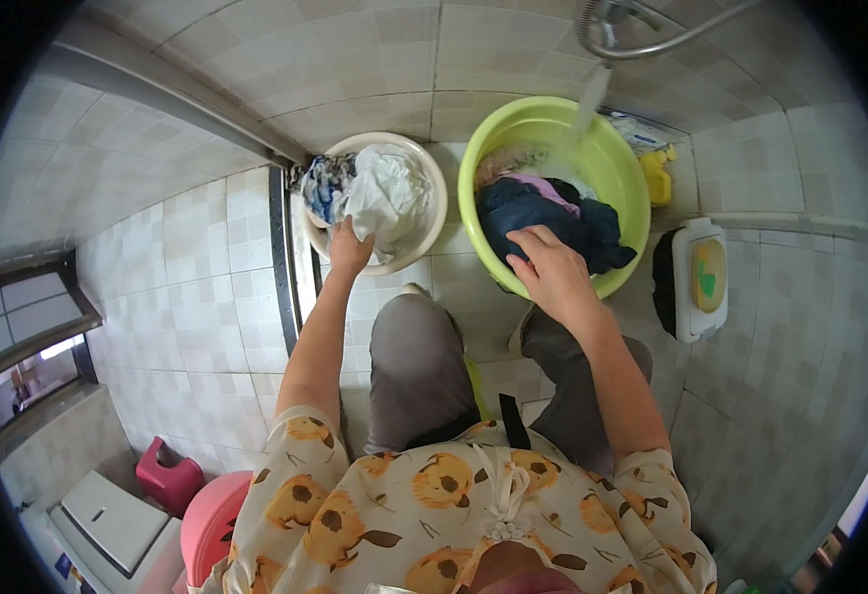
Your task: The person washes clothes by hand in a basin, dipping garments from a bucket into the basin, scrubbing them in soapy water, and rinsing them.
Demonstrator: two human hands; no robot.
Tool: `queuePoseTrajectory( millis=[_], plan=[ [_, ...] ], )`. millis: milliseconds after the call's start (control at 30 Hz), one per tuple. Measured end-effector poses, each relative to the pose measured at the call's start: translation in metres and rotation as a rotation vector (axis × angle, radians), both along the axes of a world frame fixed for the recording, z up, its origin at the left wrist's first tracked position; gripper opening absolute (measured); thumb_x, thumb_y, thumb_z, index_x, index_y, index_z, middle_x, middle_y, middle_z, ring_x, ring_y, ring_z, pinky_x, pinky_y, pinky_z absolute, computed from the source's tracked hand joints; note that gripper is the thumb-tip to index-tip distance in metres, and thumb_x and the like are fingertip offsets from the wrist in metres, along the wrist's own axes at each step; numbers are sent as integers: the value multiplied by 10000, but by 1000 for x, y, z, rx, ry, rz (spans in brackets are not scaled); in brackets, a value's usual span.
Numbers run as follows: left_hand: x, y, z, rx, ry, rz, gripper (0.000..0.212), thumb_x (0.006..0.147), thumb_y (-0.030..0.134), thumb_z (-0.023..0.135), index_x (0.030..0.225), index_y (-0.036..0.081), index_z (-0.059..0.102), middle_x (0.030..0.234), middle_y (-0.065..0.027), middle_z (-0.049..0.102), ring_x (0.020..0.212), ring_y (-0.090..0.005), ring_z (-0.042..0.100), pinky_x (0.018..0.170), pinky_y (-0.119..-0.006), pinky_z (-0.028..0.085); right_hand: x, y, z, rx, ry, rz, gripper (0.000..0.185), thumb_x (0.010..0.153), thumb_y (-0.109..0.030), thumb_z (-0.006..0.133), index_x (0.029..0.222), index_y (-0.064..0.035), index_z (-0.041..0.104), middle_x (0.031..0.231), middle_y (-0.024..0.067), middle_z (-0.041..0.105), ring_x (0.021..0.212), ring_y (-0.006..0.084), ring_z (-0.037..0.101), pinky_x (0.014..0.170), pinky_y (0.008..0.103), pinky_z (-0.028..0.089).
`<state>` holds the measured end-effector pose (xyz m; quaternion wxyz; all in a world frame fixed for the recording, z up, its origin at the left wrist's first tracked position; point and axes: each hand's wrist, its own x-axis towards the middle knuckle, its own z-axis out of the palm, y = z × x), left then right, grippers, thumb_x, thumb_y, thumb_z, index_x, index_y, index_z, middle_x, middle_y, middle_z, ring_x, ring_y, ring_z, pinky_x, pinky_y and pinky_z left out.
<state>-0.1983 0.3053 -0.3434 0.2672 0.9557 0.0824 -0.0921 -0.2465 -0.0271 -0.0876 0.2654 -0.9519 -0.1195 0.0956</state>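
Note:
A cream plastic basin (pixel 440 178) stands on the tiled floor, holding white cloth (pixel 386 194) and a blue, black and white patterned cloth (pixel 324 182). My left hand (pixel 350 249) is at its near left edge, touching or just over the white cloth; its grip is unclear. To the right, water (pixel 591 100) runs into a large green plastic tub (pixel 631 174). Dark navy clothing (pixel 534 211), a purple cloth (pixel 545 191) and a pinkish patterned cloth (pixel 504 160) lie inside. My right hand (pixel 545 267) is over the tub's near rim, fingers curved at the navy clothing; contact is partly hidden.
A metal shower hose (pixel 649 52) hangs above the tub. Beside the tub stand a yellow bottle (pixel 657 177) and a white bin (pixel 690 297). A raised threshold (pixel 283 252) runs left of the cream basin. A pink tub (pixel 207 520) and pink stool (pixel 168 479) are at lower left.

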Motion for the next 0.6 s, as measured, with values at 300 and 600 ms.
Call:
queuePoseTrajectory(
  millis=[300,600],
  plan=[
    [53,24,10,86,-21,114,945,668,299,782,1433,170,241,1469,-232,174,1228,-385,424,903,-404,472,16,35,-13,86,107,76,277,837,-112,617,1104,-48,576,1066,100,575,849,323,606,727,372,495],
    [67,4,-24,274,170,-51,571,725,367,711,1228,171,525,1308,-202,427,1092,-392,516,907,-441,447,18,29,-31,24,224,120,287,848,-135,609,1114,-36,571,1110,98,557,828,303,614,731,374,499]
  ],
)
